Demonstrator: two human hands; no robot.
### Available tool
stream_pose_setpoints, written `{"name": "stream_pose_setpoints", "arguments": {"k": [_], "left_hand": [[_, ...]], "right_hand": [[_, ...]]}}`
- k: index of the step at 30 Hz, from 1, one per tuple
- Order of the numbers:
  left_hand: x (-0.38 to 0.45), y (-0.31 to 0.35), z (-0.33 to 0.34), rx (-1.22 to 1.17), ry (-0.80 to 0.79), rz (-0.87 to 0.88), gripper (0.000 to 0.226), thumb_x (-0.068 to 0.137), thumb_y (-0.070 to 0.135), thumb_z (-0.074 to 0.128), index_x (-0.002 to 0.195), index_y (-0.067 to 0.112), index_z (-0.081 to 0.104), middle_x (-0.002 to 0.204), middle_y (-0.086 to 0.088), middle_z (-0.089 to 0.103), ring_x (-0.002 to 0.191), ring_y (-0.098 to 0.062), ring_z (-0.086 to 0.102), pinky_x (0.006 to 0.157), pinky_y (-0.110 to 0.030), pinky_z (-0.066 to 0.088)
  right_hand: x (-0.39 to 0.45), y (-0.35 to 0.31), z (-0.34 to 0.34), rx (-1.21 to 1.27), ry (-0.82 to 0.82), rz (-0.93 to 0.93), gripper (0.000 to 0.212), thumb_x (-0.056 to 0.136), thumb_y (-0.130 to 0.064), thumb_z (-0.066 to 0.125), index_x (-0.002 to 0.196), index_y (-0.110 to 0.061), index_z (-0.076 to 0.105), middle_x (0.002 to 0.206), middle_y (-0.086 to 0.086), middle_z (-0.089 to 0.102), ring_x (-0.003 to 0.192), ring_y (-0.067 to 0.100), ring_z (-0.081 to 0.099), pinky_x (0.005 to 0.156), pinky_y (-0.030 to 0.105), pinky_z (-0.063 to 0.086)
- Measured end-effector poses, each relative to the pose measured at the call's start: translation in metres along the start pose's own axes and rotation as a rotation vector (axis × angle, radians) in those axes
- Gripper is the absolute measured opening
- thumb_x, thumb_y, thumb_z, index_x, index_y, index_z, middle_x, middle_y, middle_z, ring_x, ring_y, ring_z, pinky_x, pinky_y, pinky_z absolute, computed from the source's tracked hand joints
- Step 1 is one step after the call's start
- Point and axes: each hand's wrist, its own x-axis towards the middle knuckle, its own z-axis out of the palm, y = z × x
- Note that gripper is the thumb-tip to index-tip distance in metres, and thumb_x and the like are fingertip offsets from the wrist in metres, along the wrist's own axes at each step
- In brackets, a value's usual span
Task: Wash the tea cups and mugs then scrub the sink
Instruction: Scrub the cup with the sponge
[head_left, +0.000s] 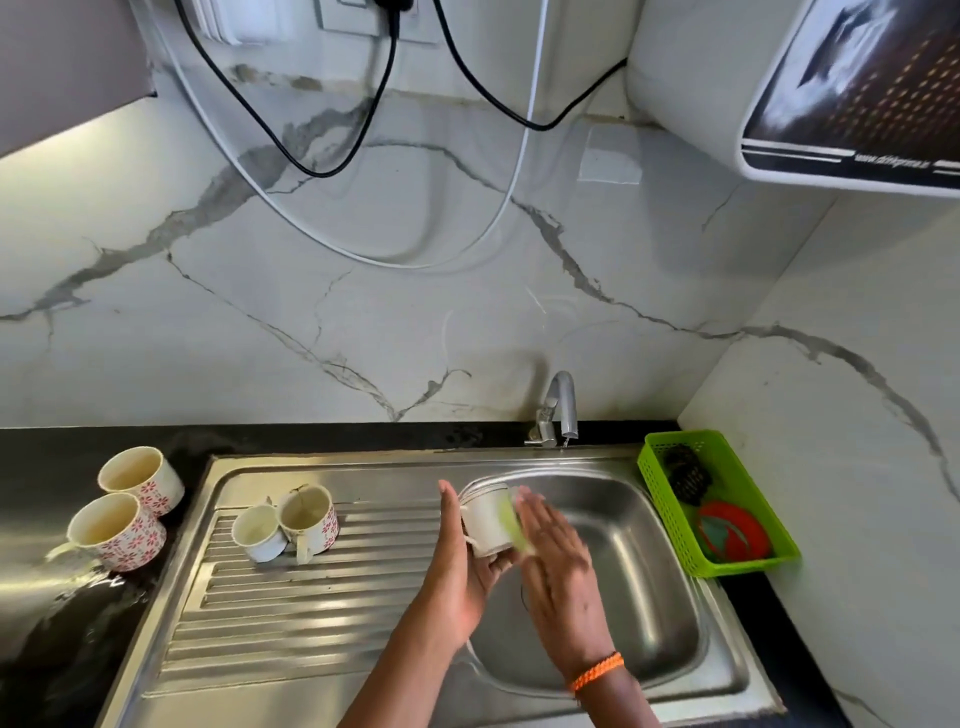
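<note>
The left hand (457, 561) grips a white cup (485, 525) above the sink (639, 571), upright, tilted slightly left. Right hand (558, 566), fingers straight, presses a green sponge (511, 522) against it. Four mugs (306, 519) stand well left.

Bright, even light; glare streaks on the drainboard (311, 587) and the counter (31, 561) at left. Right hand (556, 561) motion-blurred. Wide-angle bending at the edges.
</note>
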Motion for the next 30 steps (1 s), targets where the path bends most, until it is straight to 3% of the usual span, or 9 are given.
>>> {"name": "stream_pose_setpoints", "arguments": {"k": [3,7,10,12,15,21,24,27,30], "left_hand": [[0.001,-0.006,0.0,-0.034,0.007,-0.012,0.093,0.095,0.08,0.035,0.141,0.004,0.066,0.133,-0.024,0.07,0.111,-0.026,0.074,0.097,-0.039,0.056],[0.001,-0.002,-0.006,-0.102,-0.011,-0.069,0.098,0.092,0.086,0.033,0.141,0.008,0.064,0.14,-0.021,0.067,0.131,-0.035,0.065,0.122,-0.05,0.039],[0.008,0.002,-0.015,-0.106,0.014,-0.051,0.105,0.09,0.087,0.036,0.135,-0.003,0.066,0.13,-0.024,0.071,0.12,-0.037,0.07,0.112,-0.049,0.052],[0.011,0.003,-0.016,-0.084,0.028,-0.026,0.105,0.089,0.087,0.04,0.14,-0.002,0.062,0.13,-0.026,0.071,0.118,-0.037,0.071,0.098,-0.043,0.061],[0.011,-0.005,-0.008,-0.044,0.073,-0.05,0.101,0.086,0.089,0.041,0.141,0.007,0.064,0.129,-0.023,0.073,0.115,-0.034,0.074,0.082,-0.039,0.065],[0.021,-0.004,-0.014,-0.215,0.109,-0.105,0.105,0.075,0.091,0.057,0.131,0.003,0.069,0.131,-0.022,0.071,0.124,-0.039,0.068,0.114,-0.051,0.05],[0.02,0.0,-0.02,-0.226,0.092,-0.112,0.096,0.075,0.086,0.06,0.117,0.001,0.072,0.113,-0.022,0.073,0.103,-0.034,0.074,0.1,-0.049,0.06],[0.008,-0.004,-0.015,-0.25,0.059,-0.11,0.088,0.09,0.072,0.059,0.136,-0.003,0.065,0.127,-0.027,0.071,0.102,-0.033,0.077,0.083,-0.044,0.067],[0.004,-0.01,-0.012,-0.278,0.044,-0.043,0.079,0.098,0.062,0.061,0.146,0.0,0.059,0.144,-0.029,0.061,0.127,-0.035,0.067,0.109,-0.046,0.055]], "right_hand": [[0.02,-0.014,0.007,0.073,0.045,0.106,0.068,0.095,-0.002,0.046,0.159,-0.026,0.042,0.166,-0.011,0.038,0.155,0.006,0.03,0.126,0.042,0.031],[0.005,-0.044,0.015,-0.053,-0.043,-0.066,0.055,0.107,-0.027,0.035,0.161,-0.026,0.037,0.172,-0.011,0.025,0.16,0.013,0.018,0.125,0.029,0.021],[-0.017,-0.026,0.017,-0.067,-0.045,-0.143,0.056,0.105,-0.013,0.042,0.16,-0.019,0.04,0.17,-0.005,0.031,0.159,0.019,0.026,0.124,0.037,0.03],[-0.019,-0.011,0.016,0.016,0.018,-0.02,0.063,0.099,-0.002,0.046,0.16,-0.018,0.038,0.169,-0.009,0.033,0.157,0.017,0.029,0.124,0.044,0.032],[0.001,-0.02,0.019,0.11,0.102,0.122,0.058,0.106,-0.011,0.041,0.163,-0.021,0.033,0.169,-0.013,0.032,0.157,0.01,0.028,0.125,0.042,0.031],[-0.009,-0.044,0.026,-0.03,0.021,-0.166,0.054,0.105,-0.005,0.047,0.159,-0.011,0.04,0.17,0.002,0.031,0.159,0.026,0.025,0.127,0.043,0.029],[-0.024,-0.03,0.022,-0.026,-0.005,-0.188,0.058,0.102,0.002,0.053,0.158,-0.011,0.043,0.168,0.003,0.035,0.157,0.028,0.029,0.121,0.051,0.038],[-0.017,-0.027,0.02,0.037,0.046,-0.099,0.065,0.098,0.006,0.054,0.158,-0.015,0.043,0.168,-0.002,0.037,0.157,0.024,0.031,0.122,0.047,0.037],[-0.008,-0.03,0.026,0.096,0.141,0.012,0.066,0.098,0.007,0.052,0.159,-0.017,0.042,0.167,-0.009,0.036,0.156,0.017,0.031,0.123,0.043,0.034]]}}
